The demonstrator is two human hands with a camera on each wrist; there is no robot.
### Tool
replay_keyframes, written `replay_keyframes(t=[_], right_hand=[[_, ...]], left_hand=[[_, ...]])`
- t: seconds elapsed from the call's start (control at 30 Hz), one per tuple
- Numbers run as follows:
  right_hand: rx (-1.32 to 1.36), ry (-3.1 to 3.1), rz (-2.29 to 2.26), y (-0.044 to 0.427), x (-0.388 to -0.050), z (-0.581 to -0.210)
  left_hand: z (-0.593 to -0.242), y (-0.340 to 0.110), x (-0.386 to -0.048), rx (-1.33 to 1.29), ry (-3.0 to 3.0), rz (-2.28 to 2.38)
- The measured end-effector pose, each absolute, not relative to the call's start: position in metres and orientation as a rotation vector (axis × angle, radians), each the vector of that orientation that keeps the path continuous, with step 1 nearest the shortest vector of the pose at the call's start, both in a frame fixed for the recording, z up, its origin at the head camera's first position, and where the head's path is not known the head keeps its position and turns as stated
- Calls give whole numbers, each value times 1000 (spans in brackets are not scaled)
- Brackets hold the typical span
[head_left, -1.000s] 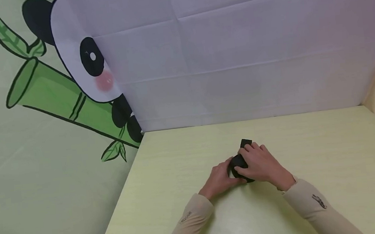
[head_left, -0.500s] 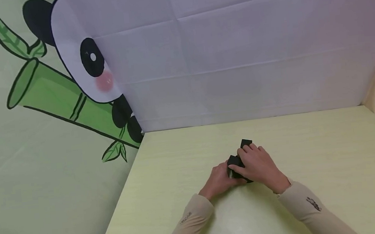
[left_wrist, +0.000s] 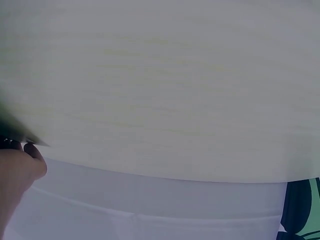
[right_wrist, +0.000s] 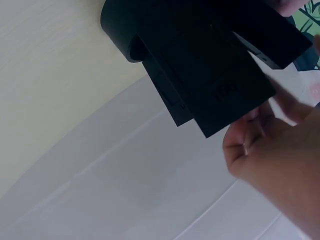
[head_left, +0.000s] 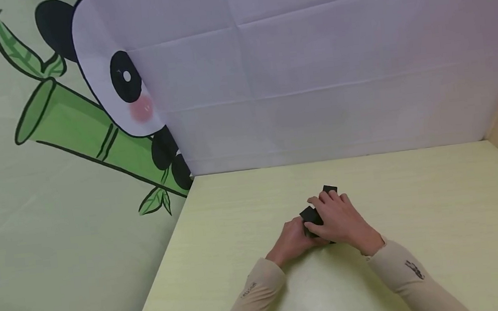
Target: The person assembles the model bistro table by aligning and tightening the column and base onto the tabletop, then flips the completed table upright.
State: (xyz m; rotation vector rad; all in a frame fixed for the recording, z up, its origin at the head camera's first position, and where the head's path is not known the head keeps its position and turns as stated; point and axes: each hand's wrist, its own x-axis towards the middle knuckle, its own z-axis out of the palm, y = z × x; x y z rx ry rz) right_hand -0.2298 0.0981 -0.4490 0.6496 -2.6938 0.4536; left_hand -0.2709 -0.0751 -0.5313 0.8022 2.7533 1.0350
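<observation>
Two bare hands work at a black, angular object of flat blocks and a curved section [head_left: 311, 216], in the lower half of the frame, right of centre, above a pale yellow tabletop [head_left: 227, 212]. The left hand [head_left: 296, 238], partly hidden, curls around the object's left side; the right hand [head_left: 341, 220] bends over it from the right, thumb on the near face, leaving little gap. Whether the blocks are one piece or several cannot be told. The likeliest mishap would be a slip: the smooth-looking faces could slide if the left hand loosened while the right pressed or twisted, and an overhard twist might strain any joint between the parts. The object lies between the two hands, touching both, with one block jutting beyond the right hand's fingers toward the upper part of the frame.
</observation>
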Motion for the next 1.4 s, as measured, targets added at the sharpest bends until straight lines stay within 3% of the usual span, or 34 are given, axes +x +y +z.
replay_keyframes(t=[0.47, 0.67, 0.9, 1.4], right_hand=[[642, -2718, 480, 100, -239, -446], [504, -2739, 447, 96, -242, -451], [650, -2784, 490, 101, -246, -448], [535, -2792, 421, 111, -244, -443]], left_hand=[[-532, -77, -271, 813, 2717, 1097], [-532, -76, -268, 783, 2731, 1079], [-533, -76, -269, 793, 2732, 1083], [-530, -75, -267, 782, 2780, 1019]])
